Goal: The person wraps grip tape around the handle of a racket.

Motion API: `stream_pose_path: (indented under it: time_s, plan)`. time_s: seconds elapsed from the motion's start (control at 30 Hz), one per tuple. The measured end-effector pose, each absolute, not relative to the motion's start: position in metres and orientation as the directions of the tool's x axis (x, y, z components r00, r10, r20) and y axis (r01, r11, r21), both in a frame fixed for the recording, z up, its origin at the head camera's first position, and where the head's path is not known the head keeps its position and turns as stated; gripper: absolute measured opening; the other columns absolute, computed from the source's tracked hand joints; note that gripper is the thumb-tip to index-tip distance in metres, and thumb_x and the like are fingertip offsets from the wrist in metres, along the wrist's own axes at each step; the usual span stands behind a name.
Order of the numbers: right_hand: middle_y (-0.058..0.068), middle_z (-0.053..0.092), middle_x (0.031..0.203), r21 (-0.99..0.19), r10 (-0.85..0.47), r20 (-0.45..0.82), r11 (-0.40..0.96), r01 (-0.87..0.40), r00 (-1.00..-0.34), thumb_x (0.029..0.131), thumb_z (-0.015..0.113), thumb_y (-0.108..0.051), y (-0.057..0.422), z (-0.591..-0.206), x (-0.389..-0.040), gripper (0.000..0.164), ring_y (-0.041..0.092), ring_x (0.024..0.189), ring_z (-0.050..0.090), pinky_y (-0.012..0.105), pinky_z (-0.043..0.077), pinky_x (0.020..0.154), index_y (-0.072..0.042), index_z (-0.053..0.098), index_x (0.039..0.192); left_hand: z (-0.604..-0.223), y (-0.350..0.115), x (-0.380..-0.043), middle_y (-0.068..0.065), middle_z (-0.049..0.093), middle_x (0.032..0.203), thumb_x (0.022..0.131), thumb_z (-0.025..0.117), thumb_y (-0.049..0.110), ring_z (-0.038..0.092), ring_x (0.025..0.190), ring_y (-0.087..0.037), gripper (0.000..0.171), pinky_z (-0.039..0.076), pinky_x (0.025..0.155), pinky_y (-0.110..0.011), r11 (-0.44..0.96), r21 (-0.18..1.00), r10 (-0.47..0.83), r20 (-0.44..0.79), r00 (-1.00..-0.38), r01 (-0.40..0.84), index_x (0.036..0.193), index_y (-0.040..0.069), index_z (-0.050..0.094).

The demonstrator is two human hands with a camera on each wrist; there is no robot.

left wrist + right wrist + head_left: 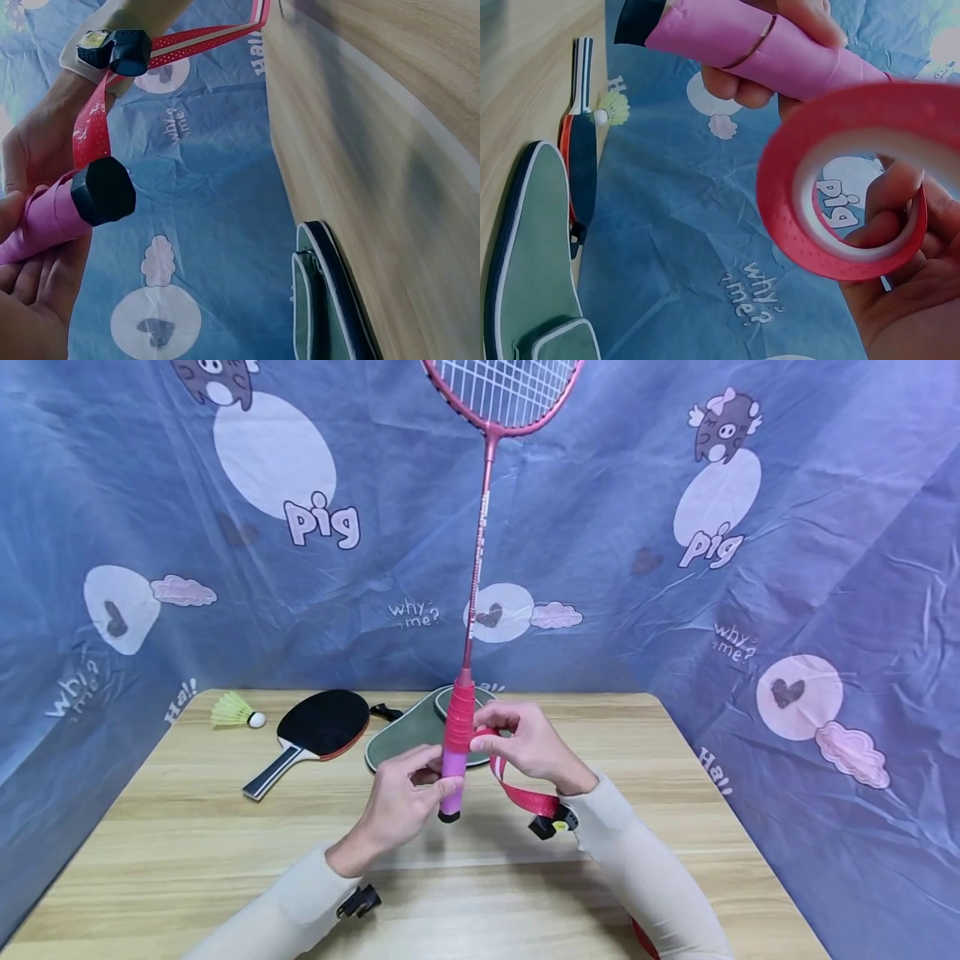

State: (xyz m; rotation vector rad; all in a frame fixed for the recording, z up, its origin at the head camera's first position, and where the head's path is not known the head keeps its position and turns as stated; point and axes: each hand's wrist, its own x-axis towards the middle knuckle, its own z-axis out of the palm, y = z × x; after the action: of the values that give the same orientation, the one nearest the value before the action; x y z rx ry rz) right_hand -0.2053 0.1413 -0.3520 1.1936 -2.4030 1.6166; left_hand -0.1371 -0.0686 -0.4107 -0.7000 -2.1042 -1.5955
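A pink badminton racket [480, 552] stands nearly upright over the table, strings at the top. My left hand [401, 797] grips the lower handle between thumb and fingers, just above the black butt cap [103, 191]. The handle's lower part [720, 34] is pinkish purple; red grip tape [459, 718] is wound round its upper part. My right hand [528, 742] pinches the loose tape close beside the handle. In the right wrist view this perforated red strip [780, 180] with a white inner side curves in a loop. Past my right wrist the tape [202, 37] trails on.
On the wooden table [187, 860] a table tennis bat [322, 722] lies back left, near a yellow shuttlecock [236, 710]. A green case with white piping [405, 735] lies behind the handle. Patterned blue cloth [390, 543] hangs round the back and sides.
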Motion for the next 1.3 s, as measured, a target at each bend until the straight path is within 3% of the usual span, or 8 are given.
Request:
stream_pose_path:
  time_s: [0.5, 0.87, 1.13, 1.3]
  plan:
    - [0.024, 0.072, 0.091, -0.809, -0.572, 0.432, 0.096, -0.58, -0.697, 0.088, 0.074, 0.002, 0.1421, -0.351, -0.2041, 0.017, 0.006, 0.075, 0.066, 0.022, 0.056, 0.067, 0.006, 0.071, 0.104, -0.4099, -0.073, -0.1383, -0.017, 0.07, 0.097, 0.093, 0.068, 0.0, 0.065, 0.086, -0.006, 0.031, 0.06, 0.075, -0.023, 0.085, 0.776, 0.26, 0.588, -0.766, 0.625, 0.124, -0.003, 0.066]
    - [0.005, 0.072, 0.089, -0.83, -0.595, 0.43, 0.036, -0.557, -0.679, 0.087, 0.076, -0.001, 0.1403, -0.35, -0.2044, 0.02, 0.007, 0.075, 0.065, 0.021, 0.055, 0.065, 0.007, 0.068, 0.104, -0.4063, -0.0752, -0.138, -0.022, 0.072, 0.105, 0.098, 0.062, 0.0, 0.067, 0.095, -0.005, 0.023, 0.061, 0.083, -0.024, 0.038, 0.799, 0.355, 0.551, -0.756, 0.6, 0.12, -0.004, 0.066]
    - [0.024, 0.073, 0.105, -0.807, -0.676, 0.394, 0.071, -0.587, -0.623, 0.09, 0.074, -0.004, 0.1439, -0.3505, -0.2059, 0.025, 0.006, 0.087, 0.066, 0.024, 0.06, 0.073, 0.008, 0.072, 0.111, -0.4088, -0.0779, -0.1371, -0.027, 0.067, 0.113, 0.102, 0.056, 0.003, 0.066, 0.103, -0.006, 0.03, 0.058, 0.091, -0.024, 0.012, 0.83, 0.437, 0.498, -0.749, 0.558, 0.131, -0.004, 0.059]
    - [0.031, 0.071, 0.103, -0.834, -0.644, 0.393, 0.051, -0.549, -0.656, 0.092, 0.074, -0.009, 0.1446, -0.3504, -0.2057, 0.029, 0.004, 0.084, 0.066, 0.021, 0.058, 0.072, 0.012, 0.07, 0.112, -0.4066, -0.0739, -0.1367, -0.02, 0.066, 0.118, 0.099, 0.063, 0.006, 0.064, 0.106, -0.008, 0.038, 0.058, 0.092, -0.023, 0.058, 0.843, 0.346, 0.486, -0.803, 0.535, 0.136, 0.001, 0.059]
